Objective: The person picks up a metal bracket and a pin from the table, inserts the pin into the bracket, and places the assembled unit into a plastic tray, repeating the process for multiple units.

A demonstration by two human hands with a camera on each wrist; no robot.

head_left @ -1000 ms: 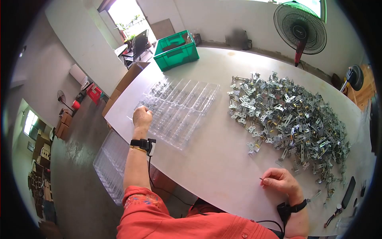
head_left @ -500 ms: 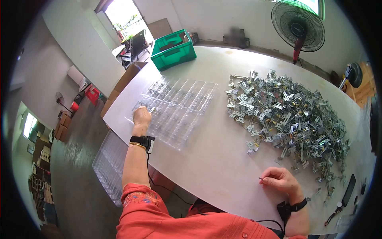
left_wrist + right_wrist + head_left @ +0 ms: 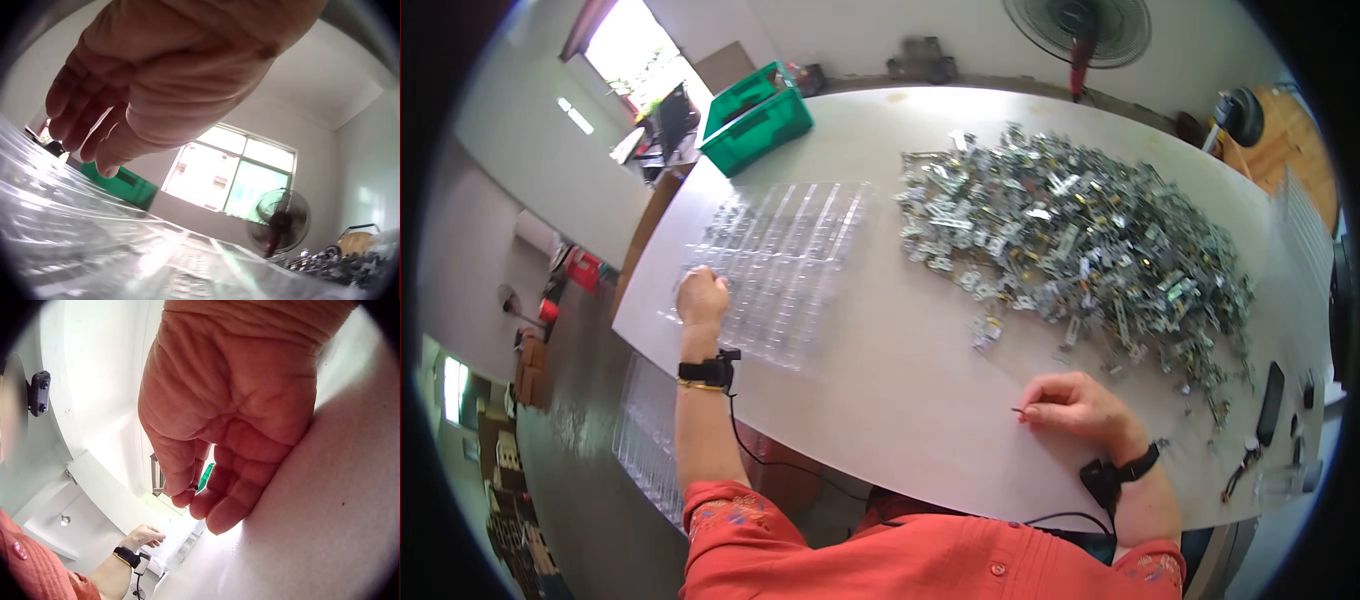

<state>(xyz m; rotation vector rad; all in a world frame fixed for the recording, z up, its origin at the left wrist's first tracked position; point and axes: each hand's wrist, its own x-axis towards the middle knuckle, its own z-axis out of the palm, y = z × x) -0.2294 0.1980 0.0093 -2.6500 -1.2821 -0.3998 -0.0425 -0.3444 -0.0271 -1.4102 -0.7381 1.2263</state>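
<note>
My left hand [image 3: 702, 297] is over the near left edge of a clear plastic compartment tray [image 3: 785, 300]. Its fingers are loosely bent above the tray in the left wrist view, with nothing showing between them. Small metal parts [image 3: 725, 220] lie in the tray's far left compartments. My right hand [image 3: 1068, 402] rests on the table in front of a large heap of metal hardware pieces [image 3: 1080, 235]. Between thumb and forefinger it pinches a small, thin dark piece [image 3: 1017, 410], mostly covered by the fingertips.
A green crate [image 3: 757, 125] stands at the table's far left corner. Beyond the far edge is a fan [image 3: 1085, 25]. A dark slim object [image 3: 1271, 397] lies at the right. More clear trays [image 3: 645, 440] sit below the table's left edge. Cables run from both wrist cameras.
The head view has turned, so the table sits further left and higher. A metal piece seen at my left fingertips half a second ago no longer shows. My right hand keeps its pinch.
</note>
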